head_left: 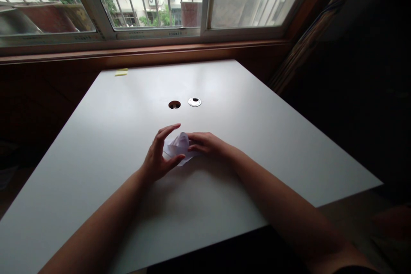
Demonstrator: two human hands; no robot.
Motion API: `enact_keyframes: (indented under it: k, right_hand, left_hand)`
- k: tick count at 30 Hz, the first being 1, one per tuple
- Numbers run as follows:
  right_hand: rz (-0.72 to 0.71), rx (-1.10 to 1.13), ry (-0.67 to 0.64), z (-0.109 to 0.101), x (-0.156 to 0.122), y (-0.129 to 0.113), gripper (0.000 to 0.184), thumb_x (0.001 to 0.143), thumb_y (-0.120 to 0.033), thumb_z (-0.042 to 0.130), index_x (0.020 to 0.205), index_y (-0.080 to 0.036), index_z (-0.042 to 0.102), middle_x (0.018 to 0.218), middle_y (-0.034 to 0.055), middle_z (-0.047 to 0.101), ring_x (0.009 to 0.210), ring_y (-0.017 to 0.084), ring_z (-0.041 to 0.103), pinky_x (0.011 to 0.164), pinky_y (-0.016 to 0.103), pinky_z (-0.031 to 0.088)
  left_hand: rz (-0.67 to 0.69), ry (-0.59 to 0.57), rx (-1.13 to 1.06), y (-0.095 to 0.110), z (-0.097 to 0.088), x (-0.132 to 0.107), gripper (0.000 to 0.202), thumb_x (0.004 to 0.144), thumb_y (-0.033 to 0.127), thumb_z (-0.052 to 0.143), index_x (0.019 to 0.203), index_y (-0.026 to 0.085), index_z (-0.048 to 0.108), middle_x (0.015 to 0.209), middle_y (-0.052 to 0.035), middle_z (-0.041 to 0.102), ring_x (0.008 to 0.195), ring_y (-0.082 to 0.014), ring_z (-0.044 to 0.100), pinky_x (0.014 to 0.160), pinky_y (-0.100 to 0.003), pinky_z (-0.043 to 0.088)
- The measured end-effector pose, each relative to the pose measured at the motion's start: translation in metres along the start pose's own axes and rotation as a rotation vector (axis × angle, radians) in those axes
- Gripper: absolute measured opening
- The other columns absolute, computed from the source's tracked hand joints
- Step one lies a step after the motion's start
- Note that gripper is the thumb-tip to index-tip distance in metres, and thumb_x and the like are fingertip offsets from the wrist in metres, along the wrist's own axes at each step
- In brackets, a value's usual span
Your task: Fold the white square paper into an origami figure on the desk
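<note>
A small folded piece of white paper (177,146) lies on the white table (105,137) in front of me, between both hands. My left hand (159,154) curves around its left side, fingers spread and arched above it, thumb near the paper's lower edge. My right hand (205,143) rests on the paper's right side, its fingers pressed together on a fold. Part of the paper is hidden under the right fingers.
A round cable hole (174,104) and a silver cap (194,102) sit beyond the paper. A yellow sticky note (121,72) lies at the table's far left edge. A window (154,0) runs behind; dark curtain (308,47) at right.
</note>
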State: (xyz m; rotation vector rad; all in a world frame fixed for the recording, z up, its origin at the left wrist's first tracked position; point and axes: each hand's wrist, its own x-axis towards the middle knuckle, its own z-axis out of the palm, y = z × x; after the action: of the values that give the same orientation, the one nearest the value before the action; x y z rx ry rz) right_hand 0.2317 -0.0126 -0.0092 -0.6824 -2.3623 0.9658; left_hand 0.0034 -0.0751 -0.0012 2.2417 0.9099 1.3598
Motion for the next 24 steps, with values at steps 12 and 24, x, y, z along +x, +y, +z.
enact_keyframes:
  k: [12,24]
  right_hand:
    - [-0.048,-0.107,-0.026,0.007,-0.001,-0.008,0.041,0.098,-0.031,0.052,0.139,-0.025,0.053,0.131,0.01,0.064,0.116,0.021,0.063,0.098,0.035,0.051]
    - [-0.057,0.195,0.141,0.006,-0.005,0.003,0.021,0.092,-0.033,0.063,0.109,-0.021,0.062,0.123,0.0098,0.064,0.105,0.017,0.065,0.093,0.035,0.056]
  left_hand:
    - [-0.219,0.094,-0.264,0.002,0.0,0.0,0.059,0.09,0.037,0.064,0.141,0.021,0.04,0.114,-0.0125,0.066,0.098,-0.0227,0.065,0.086,-0.038,0.051]
    - [-0.406,0.474,-0.367,-0.011,0.004,0.005,0.05,0.093,0.05,0.057,0.132,0.023,0.044,0.116,-0.011,0.065,0.103,-0.0229,0.065,0.086,-0.039,0.053]
